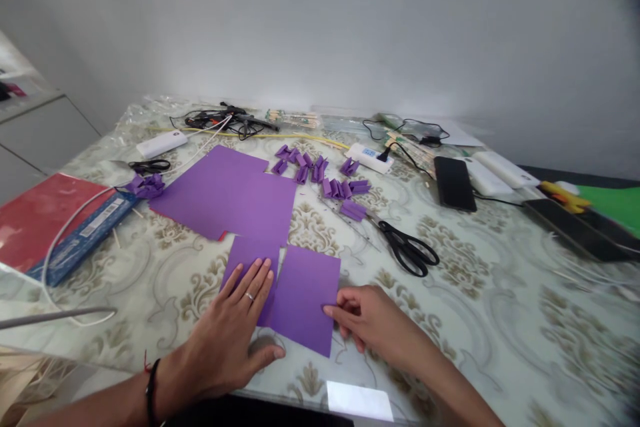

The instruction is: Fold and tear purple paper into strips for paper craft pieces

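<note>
Plain pale wall behind, and in front of it a table [500,320] under a glossy cover with a grey floral pattern, crowded along its far edge and open down the near right. Left hand [235,327] lies flat, fingers together and stretched out, pressing on a small purple sheet [249,255], ring on one finger, dark band at the wrist. Right hand [373,320] sits just beside it, fingertips pinched on the right edge of a second purple square [306,297], which overlaps the first one and angles toward the near table edge. Beyond them lies a large purple sheet [227,193], with a sliver of red showing under its near corner. Black scissors [409,250] rest to the right, blades pointing up-left toward a scatter of folded purple pieces [325,177]. No open bins here; the nearest thing to a container is a blue box [83,237] at the left, closed, with a white cable [65,233] looping over it and a red sheet [37,217] beside it. A black phone [454,181] and a white power strip [371,157] sit farther back. Bare tabletop runs from the scissors out to the right.
</note>
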Tool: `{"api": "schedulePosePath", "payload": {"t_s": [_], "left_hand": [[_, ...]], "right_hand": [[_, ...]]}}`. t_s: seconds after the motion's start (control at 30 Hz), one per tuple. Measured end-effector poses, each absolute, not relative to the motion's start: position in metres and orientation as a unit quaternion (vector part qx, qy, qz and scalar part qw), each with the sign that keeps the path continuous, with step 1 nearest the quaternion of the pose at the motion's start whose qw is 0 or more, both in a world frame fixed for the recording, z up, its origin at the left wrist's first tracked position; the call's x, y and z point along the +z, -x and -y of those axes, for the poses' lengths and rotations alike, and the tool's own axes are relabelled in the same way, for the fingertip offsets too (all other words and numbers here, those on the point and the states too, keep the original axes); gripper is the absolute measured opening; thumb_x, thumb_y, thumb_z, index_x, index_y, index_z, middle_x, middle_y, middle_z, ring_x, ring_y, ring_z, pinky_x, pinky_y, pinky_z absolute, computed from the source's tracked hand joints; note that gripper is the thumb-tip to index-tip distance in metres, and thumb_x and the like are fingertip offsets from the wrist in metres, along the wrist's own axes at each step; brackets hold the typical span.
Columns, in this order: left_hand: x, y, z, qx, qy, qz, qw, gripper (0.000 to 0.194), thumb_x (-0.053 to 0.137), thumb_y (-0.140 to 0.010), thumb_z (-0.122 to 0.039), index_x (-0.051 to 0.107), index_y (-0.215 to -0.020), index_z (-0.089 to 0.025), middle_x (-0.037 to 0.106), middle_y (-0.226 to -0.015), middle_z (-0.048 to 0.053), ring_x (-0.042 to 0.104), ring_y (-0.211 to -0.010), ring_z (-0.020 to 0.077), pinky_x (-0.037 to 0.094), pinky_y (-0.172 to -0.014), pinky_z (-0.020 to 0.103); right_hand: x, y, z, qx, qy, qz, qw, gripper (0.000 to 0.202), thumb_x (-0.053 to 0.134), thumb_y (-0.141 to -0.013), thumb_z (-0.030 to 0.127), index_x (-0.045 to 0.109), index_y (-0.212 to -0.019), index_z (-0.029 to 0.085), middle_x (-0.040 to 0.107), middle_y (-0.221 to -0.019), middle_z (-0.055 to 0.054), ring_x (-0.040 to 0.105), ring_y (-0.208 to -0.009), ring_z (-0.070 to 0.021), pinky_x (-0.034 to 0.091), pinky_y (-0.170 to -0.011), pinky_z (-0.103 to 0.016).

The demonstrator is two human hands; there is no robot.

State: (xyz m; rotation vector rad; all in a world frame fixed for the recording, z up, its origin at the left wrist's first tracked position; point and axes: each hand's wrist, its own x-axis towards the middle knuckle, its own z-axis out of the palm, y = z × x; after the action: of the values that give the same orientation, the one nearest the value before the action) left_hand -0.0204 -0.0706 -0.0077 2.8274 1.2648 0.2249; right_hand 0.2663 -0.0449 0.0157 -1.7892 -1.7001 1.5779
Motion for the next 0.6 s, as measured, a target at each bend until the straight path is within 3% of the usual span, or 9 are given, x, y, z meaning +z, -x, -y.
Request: {"api": "schedulePosePath", "payload": {"t_s": [0.6], "left_hand": [[-0.0087,0.0212,0.0699,0.07,-0.91,-0.407,0.032,0.105,0.046,-0.101,-0.072,-0.004,-0.171,-0.011,0.023,-0.175,0.021,0.019,-0.163,0.0354,0.015,-0.131,0.052]], "right_hand": [[0.0166,-0.2694,0.0545,0.542,0.615,0.561,0.118,0.029,0.062,-0.094,0.032,0.057,-0.068,0.02,0.067,-0.06,-0.001,0.048,-0.039,-0.0092,0.036,-0.044,-0.023]]}}
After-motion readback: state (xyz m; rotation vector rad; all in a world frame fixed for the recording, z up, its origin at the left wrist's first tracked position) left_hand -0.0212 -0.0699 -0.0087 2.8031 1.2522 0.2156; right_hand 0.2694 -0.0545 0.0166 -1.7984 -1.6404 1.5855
